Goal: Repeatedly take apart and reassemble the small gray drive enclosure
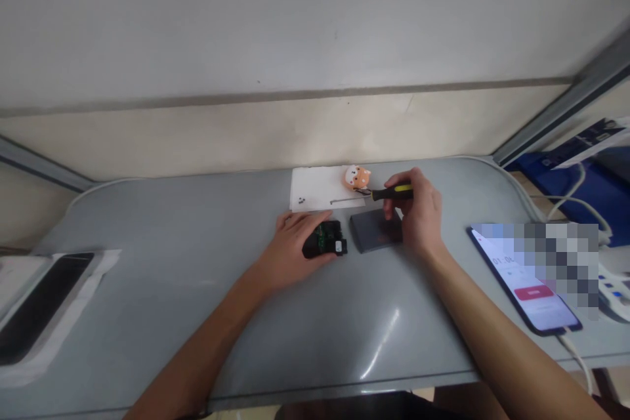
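My left hand (300, 246) is wrapped round a small black device (325, 240) with a green circuit board showing, resting on the grey table. In my right hand (418, 210) is a black and yellow screwdriver (391, 193), its shaft pointing left over a white paper (315, 185). A small dark bit sits at the shaft's tip. Below the screwdriver lies a dark grey flat cover (374, 231), just right of the device. Several tiny dark screws (302, 200) lie on the paper's left part. An orange and white animal-shaped case (357, 177) sits at the paper's right end.
A lit phone (526, 282) with a cable lies on the table (172, 243) at the right, beside a white power strip (615, 289). At the left edge, a black phone-like slab (44, 305) rests on white paper. A wall rises behind the table.
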`<move>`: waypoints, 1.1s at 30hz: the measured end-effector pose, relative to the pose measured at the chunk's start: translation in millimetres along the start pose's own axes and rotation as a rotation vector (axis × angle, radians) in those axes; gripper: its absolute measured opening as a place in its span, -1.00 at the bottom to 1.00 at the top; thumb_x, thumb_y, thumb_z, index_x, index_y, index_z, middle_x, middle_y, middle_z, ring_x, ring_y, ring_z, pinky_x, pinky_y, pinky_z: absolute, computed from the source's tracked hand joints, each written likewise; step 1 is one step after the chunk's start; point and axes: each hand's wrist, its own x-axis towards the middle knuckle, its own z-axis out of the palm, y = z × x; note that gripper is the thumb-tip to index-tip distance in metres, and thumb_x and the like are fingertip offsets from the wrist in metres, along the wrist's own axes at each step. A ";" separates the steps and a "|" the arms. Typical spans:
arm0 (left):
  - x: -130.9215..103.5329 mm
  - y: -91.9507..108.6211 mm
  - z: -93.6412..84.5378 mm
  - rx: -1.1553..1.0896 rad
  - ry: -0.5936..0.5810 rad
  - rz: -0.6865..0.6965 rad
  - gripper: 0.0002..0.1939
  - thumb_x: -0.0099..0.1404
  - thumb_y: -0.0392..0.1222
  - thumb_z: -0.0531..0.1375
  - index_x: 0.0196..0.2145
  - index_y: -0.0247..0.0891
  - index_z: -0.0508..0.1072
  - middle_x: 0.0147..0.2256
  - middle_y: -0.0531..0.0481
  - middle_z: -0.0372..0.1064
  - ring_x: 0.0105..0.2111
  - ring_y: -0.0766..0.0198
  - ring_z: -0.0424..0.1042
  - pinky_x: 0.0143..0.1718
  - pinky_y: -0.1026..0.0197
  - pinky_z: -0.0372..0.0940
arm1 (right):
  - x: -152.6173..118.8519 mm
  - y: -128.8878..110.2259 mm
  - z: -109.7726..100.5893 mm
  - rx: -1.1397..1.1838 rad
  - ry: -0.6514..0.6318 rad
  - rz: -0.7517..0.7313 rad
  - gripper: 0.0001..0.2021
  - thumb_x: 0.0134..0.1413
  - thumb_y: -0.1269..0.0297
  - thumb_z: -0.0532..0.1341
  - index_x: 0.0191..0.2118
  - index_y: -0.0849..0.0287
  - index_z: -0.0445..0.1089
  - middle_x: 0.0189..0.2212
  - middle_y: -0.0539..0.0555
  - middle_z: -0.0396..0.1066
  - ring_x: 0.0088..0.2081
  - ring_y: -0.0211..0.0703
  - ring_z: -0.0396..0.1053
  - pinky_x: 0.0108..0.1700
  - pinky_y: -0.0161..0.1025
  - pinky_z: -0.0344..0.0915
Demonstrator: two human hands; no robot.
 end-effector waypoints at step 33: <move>-1.4 3.8 -4.1 0.141 0.284 -0.057 -0.84 0.51 -0.07 0.25 -0.18 0.01 0.67 -0.07 0.07 0.65 0.08 0.02 0.42 0.27 -0.20 0.03 | -18.2 8.0 10.4 -0.094 -0.168 -0.259 -0.71 0.30 -0.10 0.27 -0.12 0.00 0.34 -0.50 -0.09 0.28 -0.60 -0.25 0.23 -0.57 -0.26 0.17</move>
